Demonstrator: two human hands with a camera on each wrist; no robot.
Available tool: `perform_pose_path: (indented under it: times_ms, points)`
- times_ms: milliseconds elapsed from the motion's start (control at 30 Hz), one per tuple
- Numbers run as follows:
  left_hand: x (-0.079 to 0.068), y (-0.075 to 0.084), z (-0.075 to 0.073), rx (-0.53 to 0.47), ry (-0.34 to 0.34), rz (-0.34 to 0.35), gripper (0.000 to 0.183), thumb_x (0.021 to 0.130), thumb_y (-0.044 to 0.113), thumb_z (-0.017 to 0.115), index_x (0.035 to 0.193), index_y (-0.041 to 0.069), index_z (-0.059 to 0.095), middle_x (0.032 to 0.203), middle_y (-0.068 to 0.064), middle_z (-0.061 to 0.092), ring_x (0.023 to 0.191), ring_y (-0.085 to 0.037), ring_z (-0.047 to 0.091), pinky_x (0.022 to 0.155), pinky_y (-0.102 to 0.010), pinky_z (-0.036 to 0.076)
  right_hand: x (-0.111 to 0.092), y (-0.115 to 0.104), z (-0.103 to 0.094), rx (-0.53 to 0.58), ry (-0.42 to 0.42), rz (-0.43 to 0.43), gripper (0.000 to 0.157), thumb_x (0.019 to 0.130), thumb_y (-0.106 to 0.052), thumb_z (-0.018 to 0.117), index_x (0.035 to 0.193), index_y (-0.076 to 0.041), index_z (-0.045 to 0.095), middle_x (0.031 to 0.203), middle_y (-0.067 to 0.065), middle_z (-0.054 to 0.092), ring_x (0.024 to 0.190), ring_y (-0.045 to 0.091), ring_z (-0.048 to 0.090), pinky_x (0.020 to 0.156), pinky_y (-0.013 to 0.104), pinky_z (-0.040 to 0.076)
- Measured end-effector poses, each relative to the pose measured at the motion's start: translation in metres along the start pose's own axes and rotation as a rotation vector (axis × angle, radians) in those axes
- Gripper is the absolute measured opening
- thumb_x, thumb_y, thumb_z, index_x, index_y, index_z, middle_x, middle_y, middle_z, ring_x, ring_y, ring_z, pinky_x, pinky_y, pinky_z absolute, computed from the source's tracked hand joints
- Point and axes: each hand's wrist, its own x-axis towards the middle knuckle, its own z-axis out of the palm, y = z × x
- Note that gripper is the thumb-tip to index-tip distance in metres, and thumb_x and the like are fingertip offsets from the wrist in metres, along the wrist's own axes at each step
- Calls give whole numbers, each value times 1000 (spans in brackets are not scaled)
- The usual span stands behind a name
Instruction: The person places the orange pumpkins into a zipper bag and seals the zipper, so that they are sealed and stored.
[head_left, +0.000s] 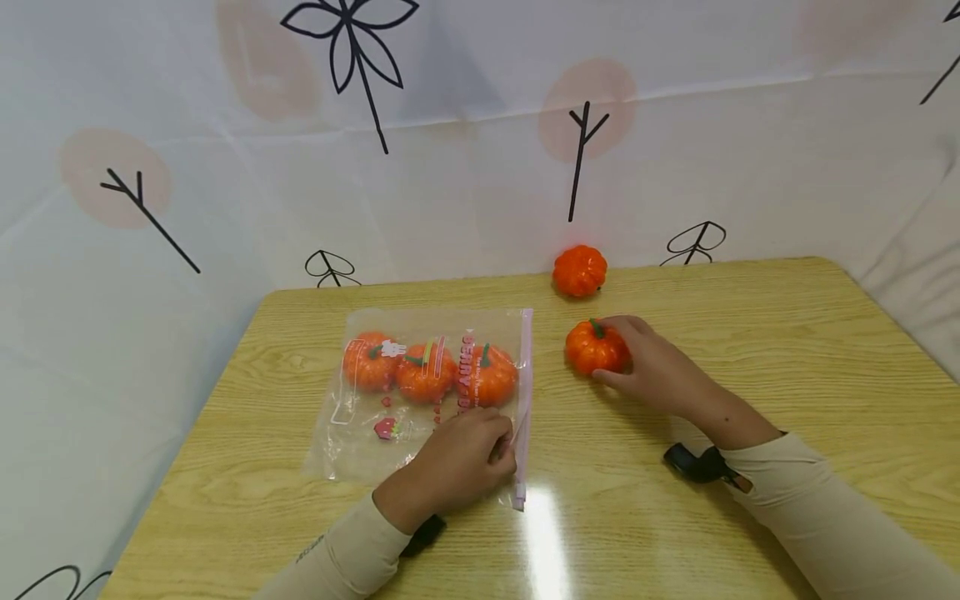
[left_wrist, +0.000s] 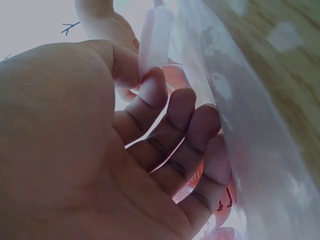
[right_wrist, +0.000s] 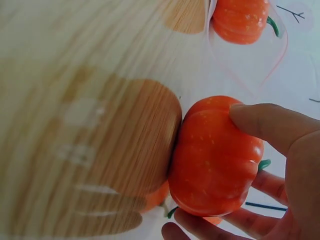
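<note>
Already three pumpkins (head_left: 427,382) of the five lie inside the clear bag (head_left: 352,450), with two left outside on the desk (head_left: 637,533). At the bag's five o'clock, the left hand (head_left: 463,460) pinches its zip edge (head_left: 527,367); toward three o'clock, the right hand (head_left: 654,367) grips one loose pumpkin (head_left: 591,350), the untouched pumpkin (head_left: 580,271) sitting at that one's twelve o'clock.

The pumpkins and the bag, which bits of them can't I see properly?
Head view: the held pumpkin, right side hidden by the right grip.
Head view: the bag, partly covered by the left grip.
Head view: small white lettering, too tiny to read.
Left wrist view: printed lettering, partly behind fingers.
Right wrist view: upper pumpkin, cut off by the top edge.
</note>
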Motion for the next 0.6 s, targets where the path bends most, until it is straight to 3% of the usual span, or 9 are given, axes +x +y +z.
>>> perform_pose_path:
  times_ms: [233, 400, 600]
  points:
    - [0, 0, 0, -3, 20, 1, 19, 82, 21, 60, 69, 23, 47, 72, 10, 44, 68, -6, 43, 60, -21, 34, -1, -5, 1, 71, -26, -13, 67, 87, -21, 76, 142, 0, 43, 147, 24, 42, 126, 42, 52, 100, 58, 48]
    - [0, 0, 1, -4, 44, 10, 19, 82, 20, 60, 69, 22, 46, 72, 10, 44, 67, -6, 42, 60, -21, 33, -2, -12, 1, 233, -84, -34, 68, 88, -24, 77, 142, -3, 43, 146, 22, 45, 121, 40, 55, 91, 47, 56]
    - [0, 2, -2, -3, 86, 11, 17, 82, 20, 61, 71, 22, 49, 72, 10, 43, 66, -7, 42, 61, -22, 34, -5, -18, 3, 381, -178, -71, 66, 88, -29, 77, 142, -13, 44, 146, 15, 48, 122, 36, 56, 94, 46, 55]
